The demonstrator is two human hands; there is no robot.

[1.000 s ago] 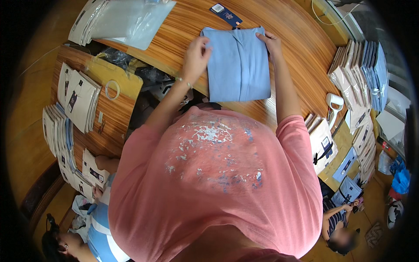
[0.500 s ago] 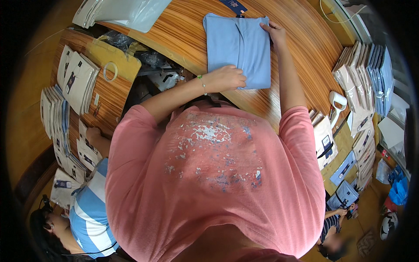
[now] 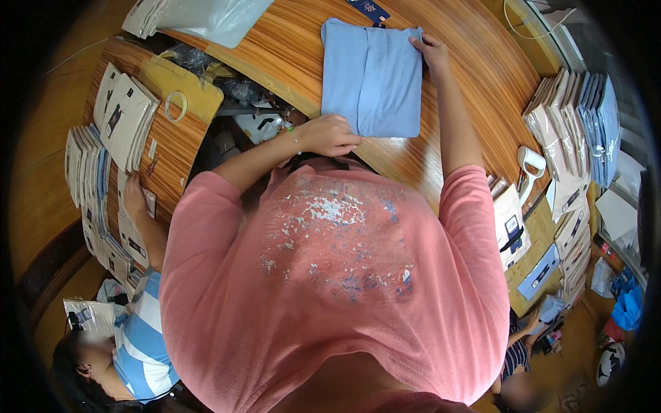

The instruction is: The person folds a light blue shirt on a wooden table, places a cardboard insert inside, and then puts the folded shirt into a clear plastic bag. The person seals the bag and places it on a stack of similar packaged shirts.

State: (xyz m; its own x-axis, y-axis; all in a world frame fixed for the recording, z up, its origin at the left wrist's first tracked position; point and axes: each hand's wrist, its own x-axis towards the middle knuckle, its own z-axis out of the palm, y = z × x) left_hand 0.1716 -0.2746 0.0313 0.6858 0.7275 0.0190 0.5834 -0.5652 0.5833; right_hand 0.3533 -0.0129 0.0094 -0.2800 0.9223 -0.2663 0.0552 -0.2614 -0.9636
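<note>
A folded light-blue garment [image 3: 389, 86] lies on the wood-grain table in front of me, with a long fold running down its middle. At its near left corner is my left hand [image 3: 332, 135], the fingers curled closed on the near edge; the fingertips are partly hidden. My right hand [image 3: 432, 54] pinches the far right corner between thumb and fingers. Just beyond the far edge, a dark blue hang tag [image 3: 370, 9] rests on the tabletop, next to the garment.
Clear plastic bags [image 3: 224, 20] lie at the far left. Beige packed garments [image 3: 124, 117] are stacked on the left table beside a tape roll [image 3: 175, 107]. More packed stacks [image 3: 597, 127] and a white tape dispenser [image 3: 531, 165] stand right. Co-workers sit on both sides.
My left hand has slid toward me and left, from the garment's lower middle to its near edge. The middle fold lies flatter. My right hand stays at the far right corner.
</note>
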